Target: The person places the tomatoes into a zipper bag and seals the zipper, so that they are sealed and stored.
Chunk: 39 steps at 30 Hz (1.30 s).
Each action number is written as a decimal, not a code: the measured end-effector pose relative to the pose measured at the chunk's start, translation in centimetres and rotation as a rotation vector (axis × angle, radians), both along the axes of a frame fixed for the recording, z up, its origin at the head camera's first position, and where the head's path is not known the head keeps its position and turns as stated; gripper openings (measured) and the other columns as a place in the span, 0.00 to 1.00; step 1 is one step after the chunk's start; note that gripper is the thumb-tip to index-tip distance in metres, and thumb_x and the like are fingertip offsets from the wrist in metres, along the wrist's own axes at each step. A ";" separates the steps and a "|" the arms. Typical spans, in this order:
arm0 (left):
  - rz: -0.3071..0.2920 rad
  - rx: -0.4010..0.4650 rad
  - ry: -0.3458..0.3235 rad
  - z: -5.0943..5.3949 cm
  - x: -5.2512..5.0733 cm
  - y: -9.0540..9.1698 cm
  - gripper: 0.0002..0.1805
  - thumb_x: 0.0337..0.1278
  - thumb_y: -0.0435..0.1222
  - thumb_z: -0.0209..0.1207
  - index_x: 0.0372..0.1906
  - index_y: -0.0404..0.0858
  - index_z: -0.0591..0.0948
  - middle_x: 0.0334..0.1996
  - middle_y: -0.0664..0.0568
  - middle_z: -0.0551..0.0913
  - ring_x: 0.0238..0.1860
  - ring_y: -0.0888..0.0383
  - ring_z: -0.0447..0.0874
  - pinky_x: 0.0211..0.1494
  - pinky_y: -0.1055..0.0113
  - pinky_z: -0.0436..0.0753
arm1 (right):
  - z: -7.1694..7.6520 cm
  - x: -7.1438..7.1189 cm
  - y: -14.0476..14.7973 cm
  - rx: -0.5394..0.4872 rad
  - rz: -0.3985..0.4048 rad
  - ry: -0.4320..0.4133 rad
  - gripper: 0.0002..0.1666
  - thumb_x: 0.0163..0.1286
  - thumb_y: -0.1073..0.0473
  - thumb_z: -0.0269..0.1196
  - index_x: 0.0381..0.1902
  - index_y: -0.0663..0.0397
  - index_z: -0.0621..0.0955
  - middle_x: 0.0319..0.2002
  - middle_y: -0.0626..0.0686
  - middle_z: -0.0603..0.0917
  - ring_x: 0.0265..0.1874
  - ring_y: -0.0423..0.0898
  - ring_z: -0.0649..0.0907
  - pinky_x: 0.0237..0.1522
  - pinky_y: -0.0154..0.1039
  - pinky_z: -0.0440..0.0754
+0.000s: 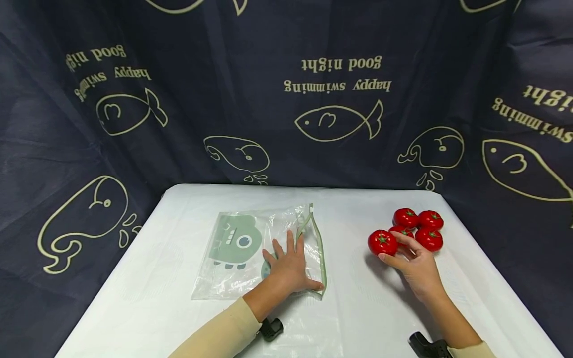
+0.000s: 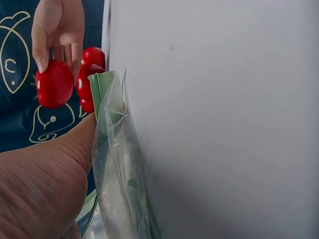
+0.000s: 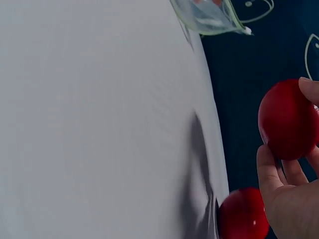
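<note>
A clear zip bag (image 1: 237,238) printed with a green cartoon creature lies flat on the table, its green zip edge (image 1: 320,248) on the right, parted near the top corner. My left hand (image 1: 288,271) rests on the bag with fingers spread, thumb at the zip edge. Whether some fingertips are inside the bag I cannot tell. Between thumb and fingers, my right hand (image 1: 418,271) holds a red tomato (image 1: 381,243); in the right wrist view this tomato (image 3: 286,122) is raised off the table. Several other tomatoes (image 1: 430,220) sit together just beyond that hand.
A white cloth covers the table (image 1: 152,268). Dark blue curtains (image 1: 250,89) with fish and whale drawings hang behind it and at both sides. Each wrist carries a black strapped device, such as the one (image 1: 271,329) on the left.
</note>
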<state>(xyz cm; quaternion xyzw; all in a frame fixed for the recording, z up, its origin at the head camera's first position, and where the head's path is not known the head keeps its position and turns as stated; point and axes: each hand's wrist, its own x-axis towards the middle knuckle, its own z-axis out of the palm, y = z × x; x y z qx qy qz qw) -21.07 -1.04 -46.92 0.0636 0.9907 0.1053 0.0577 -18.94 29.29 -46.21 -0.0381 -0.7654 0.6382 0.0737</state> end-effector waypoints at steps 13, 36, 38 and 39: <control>0.000 -0.003 -0.006 -0.1 0.0 0.0 0.80 0.20 0.73 0.77 0.83 0.45 0.49 0.84 0.41 0.46 0.79 0.24 0.48 0.70 0.22 0.54 | -0.1 -1.1 -3.2 0.074 0.075 0.028 0.41 0.61 0.59 0.77 0.70 0.60 0.74 0.60 0.42 0.78 0.51 0.32 0.81 0.50 0.23 0.82; -0.007 -0.010 -0.036 0.1 -0.2 0.1 0.81 0.21 0.73 0.77 0.83 0.45 0.48 0.84 0.41 0.45 0.79 0.24 0.46 0.71 0.21 0.54 | -0.8 -3.8 -7.3 0.010 0.269 0.046 0.40 0.57 0.66 0.77 0.68 0.62 0.76 0.67 0.64 0.77 0.53 0.39 0.84 0.51 0.29 0.84; -0.007 -0.012 -0.040 0.1 -0.2 0.1 0.81 0.21 0.72 0.77 0.83 0.45 0.48 0.84 0.41 0.45 0.79 0.23 0.46 0.71 0.21 0.54 | -0.8 -4.0 -7.6 0.009 0.285 0.048 0.40 0.57 0.67 0.77 0.68 0.62 0.76 0.66 0.64 0.77 0.53 0.40 0.84 0.51 0.29 0.84; -0.007 -0.012 -0.042 0.1 -0.2 0.1 0.81 0.21 0.72 0.77 0.83 0.45 0.48 0.84 0.41 0.45 0.79 0.23 0.46 0.71 0.21 0.54 | -0.8 -4.2 -7.7 0.010 0.292 0.047 0.40 0.57 0.67 0.77 0.68 0.62 0.76 0.66 0.64 0.78 0.54 0.41 0.84 0.51 0.29 0.85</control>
